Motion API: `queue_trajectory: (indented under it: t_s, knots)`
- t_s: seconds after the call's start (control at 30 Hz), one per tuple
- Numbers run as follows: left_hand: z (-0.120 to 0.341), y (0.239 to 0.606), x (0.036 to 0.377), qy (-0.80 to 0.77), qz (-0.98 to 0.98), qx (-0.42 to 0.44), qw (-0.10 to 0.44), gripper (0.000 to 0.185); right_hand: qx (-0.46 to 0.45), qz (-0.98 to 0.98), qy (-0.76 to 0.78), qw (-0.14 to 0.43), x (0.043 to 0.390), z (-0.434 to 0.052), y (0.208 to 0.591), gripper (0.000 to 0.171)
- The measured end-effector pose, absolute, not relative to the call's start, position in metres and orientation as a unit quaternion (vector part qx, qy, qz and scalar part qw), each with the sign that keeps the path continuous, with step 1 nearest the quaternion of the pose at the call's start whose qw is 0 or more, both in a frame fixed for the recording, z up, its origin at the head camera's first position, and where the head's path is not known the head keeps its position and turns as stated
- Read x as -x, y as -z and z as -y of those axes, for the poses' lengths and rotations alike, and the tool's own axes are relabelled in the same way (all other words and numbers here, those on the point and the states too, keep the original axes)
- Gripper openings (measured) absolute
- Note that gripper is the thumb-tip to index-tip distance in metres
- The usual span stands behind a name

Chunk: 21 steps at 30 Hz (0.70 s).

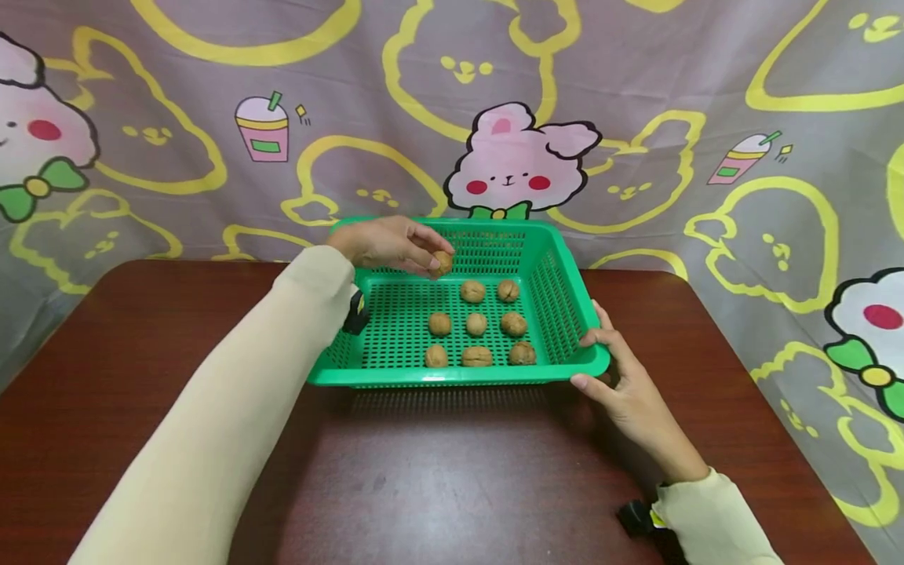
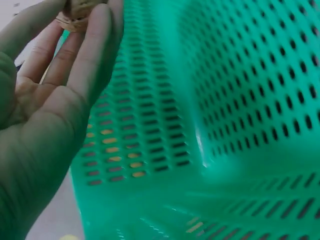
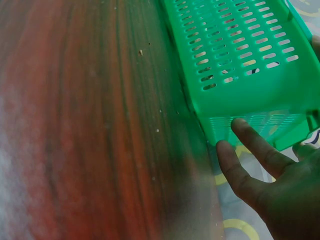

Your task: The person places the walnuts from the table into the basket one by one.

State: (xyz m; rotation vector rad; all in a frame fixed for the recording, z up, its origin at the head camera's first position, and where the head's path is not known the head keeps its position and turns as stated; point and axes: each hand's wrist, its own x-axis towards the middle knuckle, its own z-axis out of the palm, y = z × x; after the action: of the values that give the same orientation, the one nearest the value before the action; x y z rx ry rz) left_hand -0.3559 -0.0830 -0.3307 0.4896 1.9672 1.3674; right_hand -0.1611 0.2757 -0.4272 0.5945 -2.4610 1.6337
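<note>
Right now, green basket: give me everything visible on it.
The green basket looks like moulded plastic, rectangular, with a slotted floor, perforated sloping walls and a solid rolled rim. It sits upright on the brown wooden table, towards the back near the cartoon cloth. Eight walnuts lie on its floor in rows, right of centre. The right hand touches its near right corner with straight fingers. The left hand hovers above the far side, pinching a ninth walnut.
</note>
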Motion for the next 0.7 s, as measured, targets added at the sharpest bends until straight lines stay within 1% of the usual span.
queue_trajectory:
  t_s: [0.27, 0.43, 0.7]
  knots:
    - [0.081, 0.351, 0.359, -0.435, -0.818, -0.180, 0.331, 0.040, -0.195, 0.819, -0.536, 0.066, 0.161, -0.276, 0.428, 0.037]
    - [0.067, 0.357, 0.357, -0.383, -0.838, -0.183, 0.343, 0.035, -0.192, 0.823, -0.531, 0.067, 0.161, -0.277, 0.429, 0.037]
    - [0.057, 0.360, 0.356, -0.382, -0.841, -0.158, 0.349, 0.032, -0.195, 0.822, -0.530, 0.072, 0.162, -0.275, 0.429, 0.038]
